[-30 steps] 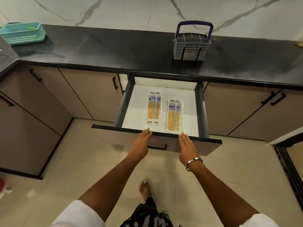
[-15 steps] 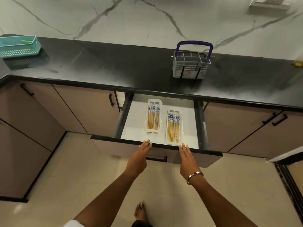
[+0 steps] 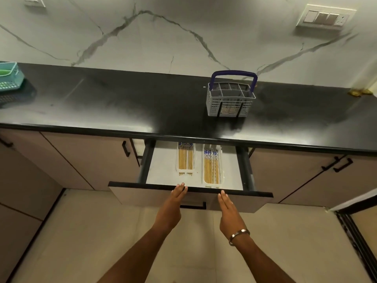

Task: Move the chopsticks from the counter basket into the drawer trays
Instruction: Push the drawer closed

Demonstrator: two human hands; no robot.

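Observation:
A half-open drawer (image 3: pixel 163 170) under the black counter holds two white trays side by side. The left tray (image 3: pixel 177 160) and the right tray (image 3: pixel 222 170) each carry several wooden chopsticks (image 3: pixel 185 158) with blue-patterned tops. A grey cutlery basket (image 3: pixel 229 104) with a blue handle stands on the counter above the drawer's right side. My left hand (image 3: pixel 172 207) presses straight fingers against the drawer front's top edge (image 3: pixel 142 184). My right hand (image 3: pixel 228 213), fingers straight, lies flat against the drawer front, wearing a metal bangle.
A teal basket (image 3: pixel 9 78) sits at the counter's far left. Closed cabinet doors with black handles (image 3: pixel 126 149) flank the drawer. A wall switch plate (image 3: pixel 326 17) is at upper right. Pale floor tiles lie below, with a dark threshold (image 3: pixel 355 237) at right.
The drawer has slid inward under the counter while both hands stay flat on its front. The trays' far ends now reach under the counter edge. The camera has tilted upward.

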